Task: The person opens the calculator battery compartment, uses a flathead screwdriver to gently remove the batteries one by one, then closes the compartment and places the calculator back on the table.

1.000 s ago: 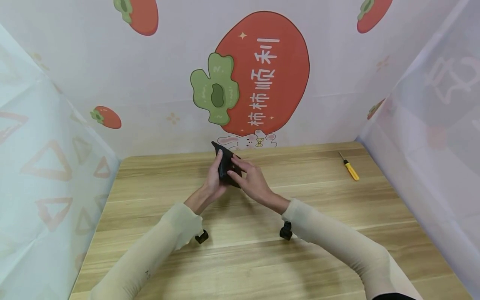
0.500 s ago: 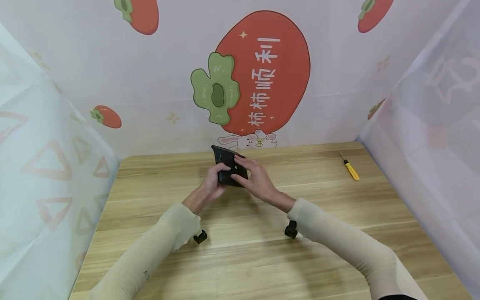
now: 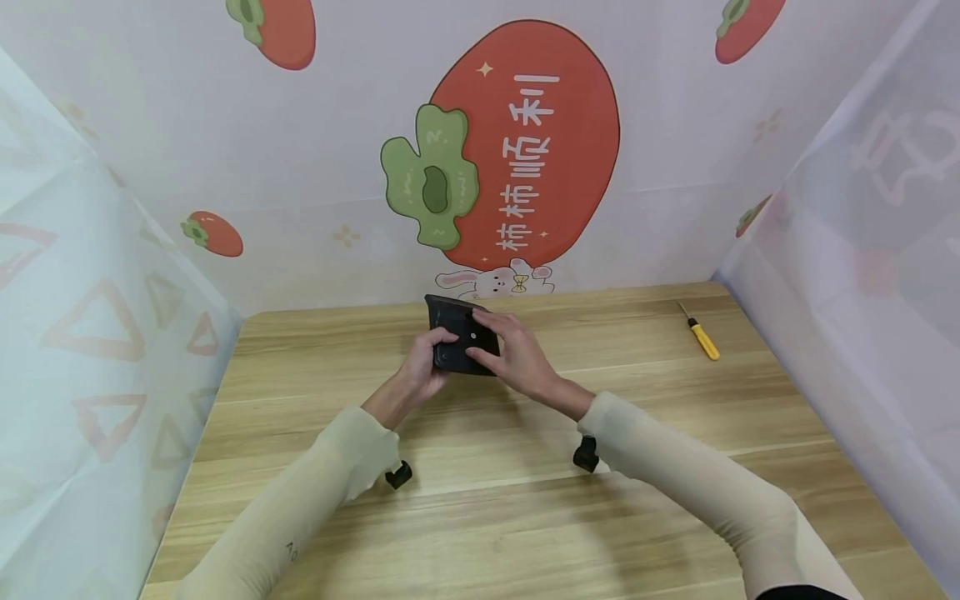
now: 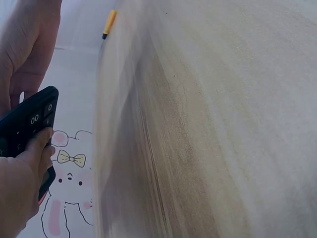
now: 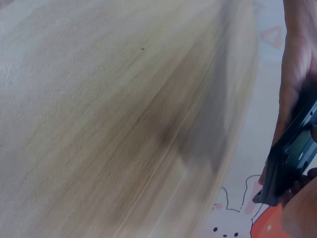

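Observation:
A black calculator point(image 3: 452, 357) is held up over the far part of the table, its back with a small round pale spot turned to the head view. My left hand point(image 3: 422, 364) grips its left side, thumb across the back. The left wrist view shows the number keys of the calculator point(image 4: 34, 119), with fingers of the left hand point(image 4: 20, 188) over that face. My right hand point(image 3: 517, 354) touches the right part of the back, index finger and thumb spread apart around the pale spot. Its other fingers are mostly hidden.
A yellow-handled screwdriver point(image 3: 703, 340) lies at the far right of the wooden table point(image 3: 487, 533). Behind the table rises a printed back sheet point(image 3: 315, 167), with white side sheets point(image 3: 97, 350) to the left and right.
The calculator has turned so its back faces the head view more fully. My left thumb has shifted from the edge onto the back, and my right hand has moved slightly right.

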`<state>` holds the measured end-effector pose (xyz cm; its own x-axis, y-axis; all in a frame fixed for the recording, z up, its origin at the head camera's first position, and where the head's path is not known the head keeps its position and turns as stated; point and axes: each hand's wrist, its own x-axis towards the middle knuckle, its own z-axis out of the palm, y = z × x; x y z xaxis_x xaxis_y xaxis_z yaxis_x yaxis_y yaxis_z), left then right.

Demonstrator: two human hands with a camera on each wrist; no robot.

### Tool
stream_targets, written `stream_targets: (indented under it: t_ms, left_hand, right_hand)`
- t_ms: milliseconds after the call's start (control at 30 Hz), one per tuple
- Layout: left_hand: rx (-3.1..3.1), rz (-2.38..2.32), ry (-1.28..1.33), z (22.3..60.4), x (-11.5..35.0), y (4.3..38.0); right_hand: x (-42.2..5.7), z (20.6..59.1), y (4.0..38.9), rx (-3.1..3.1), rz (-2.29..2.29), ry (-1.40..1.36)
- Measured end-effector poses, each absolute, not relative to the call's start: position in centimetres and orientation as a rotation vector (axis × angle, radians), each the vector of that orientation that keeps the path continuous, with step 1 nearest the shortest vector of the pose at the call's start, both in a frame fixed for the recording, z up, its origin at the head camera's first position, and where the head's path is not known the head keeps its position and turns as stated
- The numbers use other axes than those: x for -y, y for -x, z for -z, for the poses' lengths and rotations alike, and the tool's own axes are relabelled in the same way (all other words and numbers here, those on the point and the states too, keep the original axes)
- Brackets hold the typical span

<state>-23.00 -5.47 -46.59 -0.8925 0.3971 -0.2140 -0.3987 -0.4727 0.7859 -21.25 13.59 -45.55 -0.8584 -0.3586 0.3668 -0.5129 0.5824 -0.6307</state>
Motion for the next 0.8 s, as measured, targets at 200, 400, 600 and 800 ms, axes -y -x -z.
stream_targets:
  t_ms: [200, 400, 600, 800]
  left_hand:
    - [-1.253, -2.359, 0.004, 46.7, 5.6, 22.8]
    - [-1.251, -2.372, -0.015, 46.7, 5.6, 22.7]
    - [-1.255, -2.37, 0.003, 46.8, 5.6, 22.6]
    - [-1.255, -2.362, 0.041, 46.9, 5.7, 22.7]
  right_hand:
    - [-13.9, 45.6, 21.6, 2.625, -1.104, -0.715]
    - [-14.1, 45.6, 21.9, 2.632, -1.074, -0.716]
    - [-14.2, 45.6, 22.1, 2.65, -1.085, -0.666]
    - [-14.4, 45.4, 22.4, 2.675, -1.08, -0.62]
